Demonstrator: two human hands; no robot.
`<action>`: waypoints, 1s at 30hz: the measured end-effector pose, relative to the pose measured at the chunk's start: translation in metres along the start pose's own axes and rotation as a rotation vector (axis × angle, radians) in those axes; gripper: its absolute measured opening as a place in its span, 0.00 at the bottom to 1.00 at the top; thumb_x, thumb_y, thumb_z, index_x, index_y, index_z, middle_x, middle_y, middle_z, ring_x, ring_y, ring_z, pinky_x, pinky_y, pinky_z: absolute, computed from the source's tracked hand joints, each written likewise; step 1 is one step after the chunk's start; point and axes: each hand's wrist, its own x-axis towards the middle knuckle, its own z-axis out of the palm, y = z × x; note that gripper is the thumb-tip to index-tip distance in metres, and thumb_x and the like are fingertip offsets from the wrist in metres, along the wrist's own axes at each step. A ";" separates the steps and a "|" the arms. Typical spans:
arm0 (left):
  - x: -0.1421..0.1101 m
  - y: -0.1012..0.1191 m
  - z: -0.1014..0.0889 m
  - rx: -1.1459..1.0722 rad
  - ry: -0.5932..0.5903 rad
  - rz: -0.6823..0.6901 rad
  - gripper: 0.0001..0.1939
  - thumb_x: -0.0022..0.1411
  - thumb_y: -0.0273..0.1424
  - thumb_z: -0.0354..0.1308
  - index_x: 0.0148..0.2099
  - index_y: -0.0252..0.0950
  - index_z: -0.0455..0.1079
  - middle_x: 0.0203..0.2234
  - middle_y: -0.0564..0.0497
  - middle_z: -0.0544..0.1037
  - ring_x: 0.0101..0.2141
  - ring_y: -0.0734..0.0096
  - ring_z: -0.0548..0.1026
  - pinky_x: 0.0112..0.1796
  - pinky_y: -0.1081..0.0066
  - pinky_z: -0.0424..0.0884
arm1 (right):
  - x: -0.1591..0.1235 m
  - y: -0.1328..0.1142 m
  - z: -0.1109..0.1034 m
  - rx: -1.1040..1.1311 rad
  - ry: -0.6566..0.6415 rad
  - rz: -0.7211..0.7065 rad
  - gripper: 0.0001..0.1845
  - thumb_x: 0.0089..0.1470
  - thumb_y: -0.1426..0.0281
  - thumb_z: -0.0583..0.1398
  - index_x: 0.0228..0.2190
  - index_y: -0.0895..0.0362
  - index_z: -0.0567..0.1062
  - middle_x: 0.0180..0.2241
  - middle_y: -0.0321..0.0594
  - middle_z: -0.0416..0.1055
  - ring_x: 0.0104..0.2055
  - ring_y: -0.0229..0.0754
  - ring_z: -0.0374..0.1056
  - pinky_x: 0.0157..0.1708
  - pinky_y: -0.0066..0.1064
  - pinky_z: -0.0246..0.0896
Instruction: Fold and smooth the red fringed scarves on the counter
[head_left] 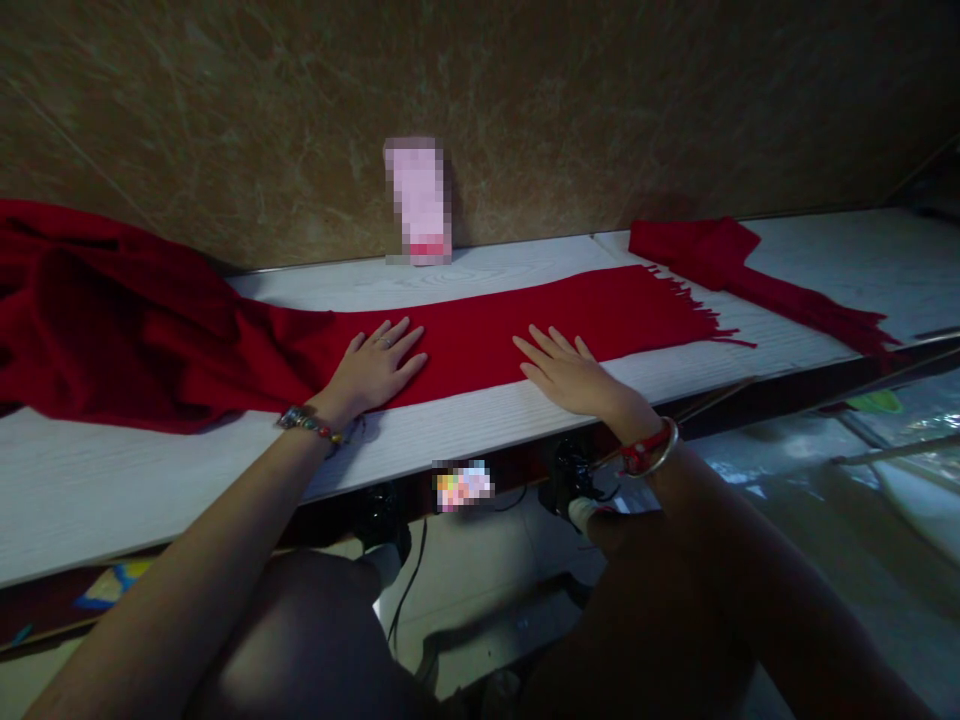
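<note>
A red scarf stretches along the white wood-grain bench, its fringed end pointing right. My left hand lies flat on the scarf with fingers spread, near where the smooth stretch meets a bunched heap of red cloth. Farther right, my right hand rests palm down at the scarf's near edge, fingers apart. Neither hand grips anything. Beyond the fringe, another folded red piece with a fringed end lies across the bench; whether it joins the scarf I cannot tell.
The white bench top runs against a brown marbled wall. A blurred pink object leans on that wall. Below the front edge are my shoes, a dark cable and a blurred colourful item. Clear plastic lies at the right.
</note>
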 end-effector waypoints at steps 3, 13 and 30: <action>-0.012 -0.008 0.000 0.020 -0.031 -0.027 0.28 0.68 0.41 0.34 0.67 0.40 0.47 0.66 0.49 0.46 0.64 0.56 0.45 0.59 0.51 0.47 | -0.001 0.014 0.002 -0.005 0.024 0.053 0.29 0.61 0.63 0.45 0.62 0.54 0.54 0.66 0.44 0.45 0.66 0.57 0.42 0.61 0.57 0.40; -0.034 -0.013 0.000 0.038 -0.044 -0.094 0.27 0.68 0.40 0.35 0.67 0.39 0.47 0.66 0.46 0.46 0.64 0.51 0.46 0.58 0.48 0.48 | 0.010 -0.026 0.002 0.043 0.204 -0.135 0.28 0.60 0.66 0.48 0.61 0.57 0.58 0.65 0.48 0.47 0.66 0.54 0.42 0.61 0.54 0.40; -0.036 -0.018 -0.002 0.066 -0.142 -0.096 0.28 0.68 0.41 0.33 0.68 0.45 0.42 0.66 0.46 0.45 0.63 0.45 0.47 0.54 0.42 0.53 | 0.003 0.016 0.011 0.034 0.129 -0.029 0.27 0.60 0.68 0.45 0.60 0.58 0.59 0.64 0.48 0.51 0.65 0.54 0.46 0.60 0.56 0.44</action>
